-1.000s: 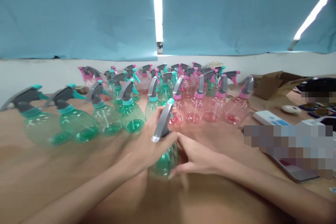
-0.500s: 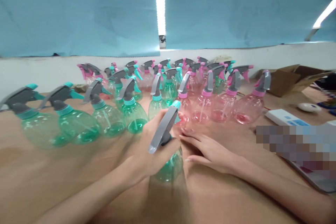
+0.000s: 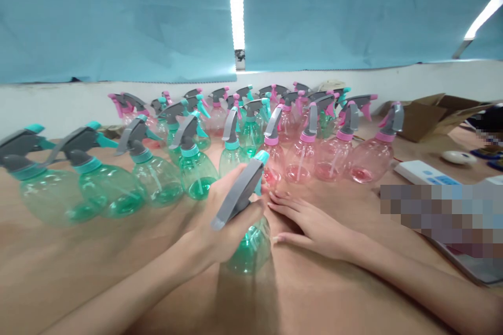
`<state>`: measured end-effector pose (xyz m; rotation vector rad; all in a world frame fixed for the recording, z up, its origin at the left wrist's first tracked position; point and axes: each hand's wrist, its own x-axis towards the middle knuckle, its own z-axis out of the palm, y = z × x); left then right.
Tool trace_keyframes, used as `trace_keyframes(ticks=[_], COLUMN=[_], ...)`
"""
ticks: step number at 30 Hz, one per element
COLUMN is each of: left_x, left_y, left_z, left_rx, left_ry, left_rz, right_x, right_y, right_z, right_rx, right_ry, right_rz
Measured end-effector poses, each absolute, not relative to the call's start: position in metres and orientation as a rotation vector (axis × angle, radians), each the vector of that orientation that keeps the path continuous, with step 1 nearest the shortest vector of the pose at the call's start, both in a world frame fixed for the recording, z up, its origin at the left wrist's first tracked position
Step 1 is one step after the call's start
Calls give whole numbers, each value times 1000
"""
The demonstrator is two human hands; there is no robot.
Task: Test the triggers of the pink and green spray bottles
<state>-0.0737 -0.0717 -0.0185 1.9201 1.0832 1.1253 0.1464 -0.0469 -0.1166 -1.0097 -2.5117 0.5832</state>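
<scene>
My left hand [image 3: 226, 220] is wrapped round the neck of a green spray bottle [image 3: 251, 251] with a grey trigger head and a turquoise nozzle. The bottle stands in front of me at the middle of the table, its nozzle pointing away from me. My right hand [image 3: 310, 222] lies flat on the tabletop just right of that bottle, fingers spread and holding nothing. Ahead of my hands is a front row of bottles: green spray bottles [image 3: 112, 188] on the left and pink spray bottles [image 3: 332, 159] on the right.
More pink and green spray bottles [image 3: 216, 115] crowd behind the front row, near the white wall. At right are an open cardboard box [image 3: 428, 118], a white computer mouse [image 3: 458, 157], a white and blue box [image 3: 424, 172] and a blurred-out flat item. The brown tabletop [image 3: 334, 293] runs beneath everything.
The whole view has shifted slightly, so things sit a little further left. My left hand still grips the green spray bottle; my right hand stays flat on the table.
</scene>
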Motion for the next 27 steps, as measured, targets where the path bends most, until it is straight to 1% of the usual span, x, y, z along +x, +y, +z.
trace_keyframes(ticks=[5,27], left_x=[-72,-66], left_y=[-73,-73], left_z=[-19,-20], left_rx=[1925,1966], left_ry=[1134,1191], left_rz=[1169,1151], right_x=[146,144], right_y=[-47,-49], right_z=[-115,-105], right_rx=[-1011,-1045], right_ry=[-2514,-2585], right_rz=[597,597])
